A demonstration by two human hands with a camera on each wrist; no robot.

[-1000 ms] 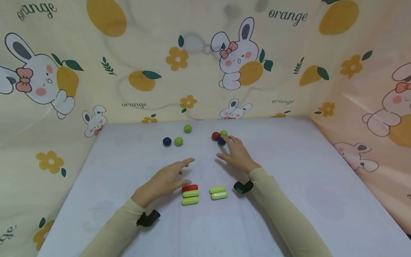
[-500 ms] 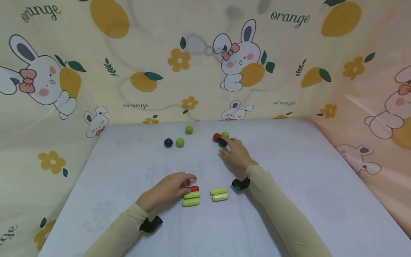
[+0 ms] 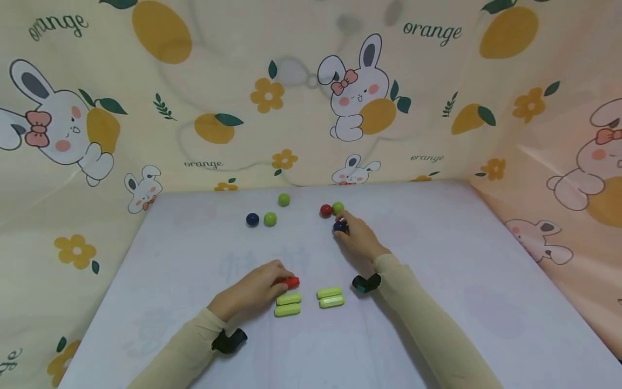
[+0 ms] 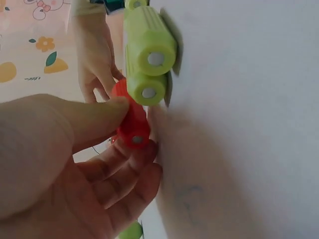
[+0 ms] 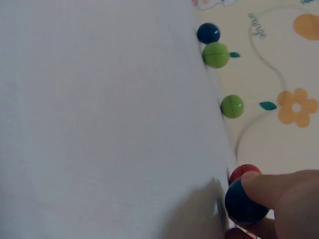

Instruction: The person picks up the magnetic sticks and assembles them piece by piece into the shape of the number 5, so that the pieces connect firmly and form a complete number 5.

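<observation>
- While I am watching the head view, the left hand (image 3: 255, 286) is pinching the red peg (image 3: 291, 281) between thumb and curled fingers, right at the peg's left end.
- In the left wrist view I am seeing the thumb (image 4: 94, 117) pressing on top of the red peg (image 4: 130, 122) and the fingers curling beneath it.
- The red peg is lying at the far end of a short stack, just beyond two green pegs (image 3: 288, 304) that are sitting side by side on the white table (image 3: 461, 292).
- A second pair of green pegs (image 3: 330, 297) is resting just to the right of that stack, close to the right forearm.
- The right hand (image 3: 357, 235) is gripping a dark blue ball (image 3: 339, 227) with its fingertips, farther back on the table.
- The right wrist view is showing a finger (image 5: 271, 186) lying over the dark blue ball (image 5: 243, 203), with the ball's underside partly hidden.
- A red ball (image 3: 326, 210) and a green ball (image 3: 338, 208) are touching each other just behind the held ball.
- Well to the left, another blue ball (image 3: 252, 219) and a green ball (image 3: 270, 219) are sitting just beside each other, with one more green ball (image 3: 284, 200) behind them.
- Both hands are staying well apart from each other.
</observation>
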